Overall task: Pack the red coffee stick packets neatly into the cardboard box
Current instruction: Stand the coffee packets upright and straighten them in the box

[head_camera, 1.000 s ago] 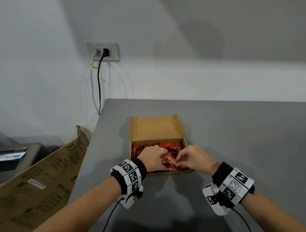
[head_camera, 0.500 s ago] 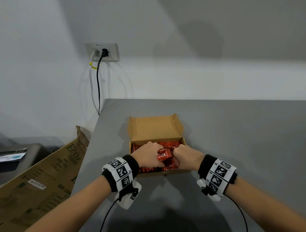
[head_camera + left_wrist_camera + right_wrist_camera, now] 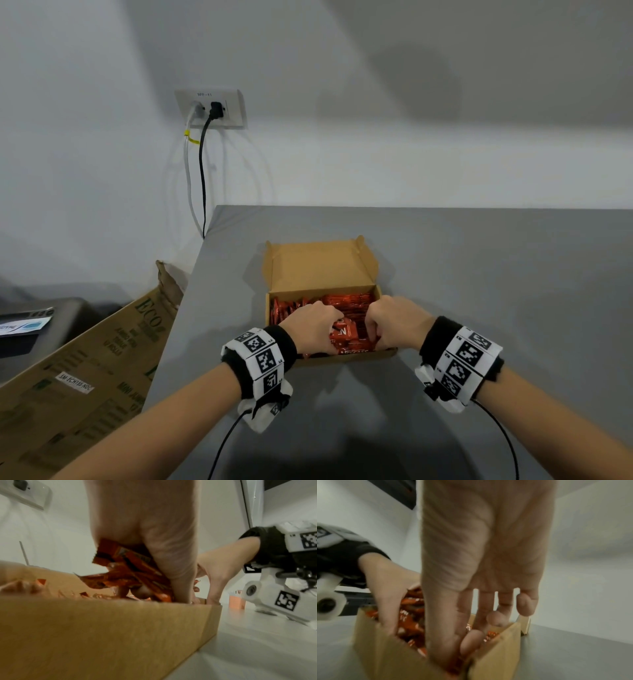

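Where both hands [image 3: 356, 329] dig in, packets [image 3: 346, 301] hide their fingertips.

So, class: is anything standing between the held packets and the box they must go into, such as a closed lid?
Nothing visible. The cardboard box has its lid folded back, and both the left hand and right hand already hold the packets inside its opening.

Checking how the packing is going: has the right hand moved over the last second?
Yes. The right hand has gone left and deeper into the cardboard box, closing up toward the left hand over the red packets.
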`<state>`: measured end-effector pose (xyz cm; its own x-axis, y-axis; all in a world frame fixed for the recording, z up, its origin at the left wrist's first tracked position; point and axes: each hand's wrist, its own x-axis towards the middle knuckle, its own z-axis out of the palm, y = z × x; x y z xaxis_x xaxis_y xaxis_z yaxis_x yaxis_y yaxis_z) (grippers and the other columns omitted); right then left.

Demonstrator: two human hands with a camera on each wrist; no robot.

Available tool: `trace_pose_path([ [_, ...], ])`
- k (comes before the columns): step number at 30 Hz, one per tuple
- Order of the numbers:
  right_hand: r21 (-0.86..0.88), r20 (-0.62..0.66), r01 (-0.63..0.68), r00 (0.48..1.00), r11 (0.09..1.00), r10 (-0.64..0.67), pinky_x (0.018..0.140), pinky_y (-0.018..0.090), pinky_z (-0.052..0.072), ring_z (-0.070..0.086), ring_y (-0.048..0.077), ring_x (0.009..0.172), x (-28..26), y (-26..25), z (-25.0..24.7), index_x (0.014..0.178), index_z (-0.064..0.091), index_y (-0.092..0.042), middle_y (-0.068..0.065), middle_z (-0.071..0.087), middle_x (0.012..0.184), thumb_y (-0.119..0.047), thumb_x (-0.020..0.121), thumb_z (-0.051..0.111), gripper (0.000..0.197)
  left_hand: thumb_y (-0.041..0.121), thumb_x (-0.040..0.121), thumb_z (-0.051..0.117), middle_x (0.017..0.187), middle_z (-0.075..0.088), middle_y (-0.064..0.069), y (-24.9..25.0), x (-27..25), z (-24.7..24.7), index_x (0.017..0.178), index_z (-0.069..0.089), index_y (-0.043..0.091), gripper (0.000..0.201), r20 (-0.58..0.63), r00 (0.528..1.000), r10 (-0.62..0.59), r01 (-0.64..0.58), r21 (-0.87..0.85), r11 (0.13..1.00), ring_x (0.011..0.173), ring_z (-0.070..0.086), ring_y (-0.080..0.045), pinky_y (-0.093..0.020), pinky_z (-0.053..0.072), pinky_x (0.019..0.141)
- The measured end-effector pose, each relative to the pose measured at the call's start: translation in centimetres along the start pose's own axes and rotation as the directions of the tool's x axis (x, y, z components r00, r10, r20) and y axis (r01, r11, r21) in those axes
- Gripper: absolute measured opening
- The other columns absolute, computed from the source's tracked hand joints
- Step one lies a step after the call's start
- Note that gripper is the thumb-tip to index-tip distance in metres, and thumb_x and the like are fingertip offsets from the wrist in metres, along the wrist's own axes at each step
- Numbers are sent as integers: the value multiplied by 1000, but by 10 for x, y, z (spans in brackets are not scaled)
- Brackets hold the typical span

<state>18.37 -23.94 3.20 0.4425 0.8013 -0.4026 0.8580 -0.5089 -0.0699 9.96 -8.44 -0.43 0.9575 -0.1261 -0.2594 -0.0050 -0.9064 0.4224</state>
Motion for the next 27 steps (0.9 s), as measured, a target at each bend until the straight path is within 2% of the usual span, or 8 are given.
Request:
trace_pose_path([
  [3, -40, -34, 0, 999, 999, -1, 80, 28, 40, 60, 19, 94, -1, -1, 5, 89, 72, -17, -1, 69, 96, -22, 80, 65, 12, 38, 72, 78, 129, 56, -2, -5, 0, -10, 132, 50, 12, 71, 62, 995, -73, 78, -73, 994, 116, 53, -19, -29, 44, 97],
  [5, -56, -50, -9, 999, 998, 6, 80, 28, 36, 59, 19, 94, -1, -1, 6, 86, 72, -19, -3, 69, 94, -20, 80, 63, 11, 41, 73, 76, 137, 48, -3, -8, -1, -14, 139, 41, 10, 81, 100, 989, -110, 119, -87, 989, 124, 47, -20, -32, 40, 104],
  [9, -98, -52, -20, 999, 995, 15, 81, 31, 33, 58, 21, 93, 0, -2, 6, 84, 69, -18, -2, 69, 93, -17, 79, 59, 11, 36, 74, 77, 120, 63, -3, -12, 0, -9, 126, 55, 12, 61, 112, 990, -81, 95, -131, 987, 106, 59, -17, -34, 49, 94],
  [12, -121, -55, -26, 998, 992, 20, 83, 34, 33, 58, 25, 93, 2, -4, 7, 84, 65, -14, 4, 67, 96, -12, 81, 52, 14, 33, 74, 77, 117, 63, -3, -7, -1, -7, 123, 57, 10, 57, 82, 995, -51, 57, -65, 996, 104, 59, -19, -32, 48, 91],
  [15, -150, -41, -24, 999, 988, 18, 80, 34, 31, 58, 27, 93, 4, -7, 8, 87, 63, -14, 5, 66, 99, -13, 85, 48, 15, 28, 77, 73, 105, 66, -6, 0, 0, -4, 110, 61, 8, 40, 44, 999, -11, 9, 48, 999, 95, 59, -21, -31, 48, 77],
  [18, -109, -12, -23, 1000, 994, 22, 83, 35, 35, 60, 27, 93, 6, -5, 5, 88, 66, -15, 3, 67, 99, -17, 83, 56, 11, 20, 79, 69, 93, 66, -8, 4, 0, -1, 98, 61, 7, 24, 40, 999, 29, -33, 100, 994, 85, 62, -25, -31, 46, 65],
  [22, -26, 16, -14, 1000, 1000, 14, 79, 30, 38, 60, 20, 92, 6, 1, 2, 86, 71, -20, -2, 68, 97, -29, 77, 70, 13, 26, 75, 76, 100, 68, -4, -4, 1, -7, 104, 62, 10, 37, 85, 996, 20, -14, -74, 997, 89, 63, -19, -30, 50, 77],
  [27, 15, 2, 2, 1000, 1000, -2, 78, 29, 41, 62, 22, 91, 3, 0, 4, 87, 72, -18, 0, 69, 96, -23, 79, 66, 11, 32, 75, 77, 105, 68, -1, -8, 2, -7, 110, 63, 13, 42, 64, 998, 13, -3, -160, 987, 93, 64, -16, -32, 52, 86],
])
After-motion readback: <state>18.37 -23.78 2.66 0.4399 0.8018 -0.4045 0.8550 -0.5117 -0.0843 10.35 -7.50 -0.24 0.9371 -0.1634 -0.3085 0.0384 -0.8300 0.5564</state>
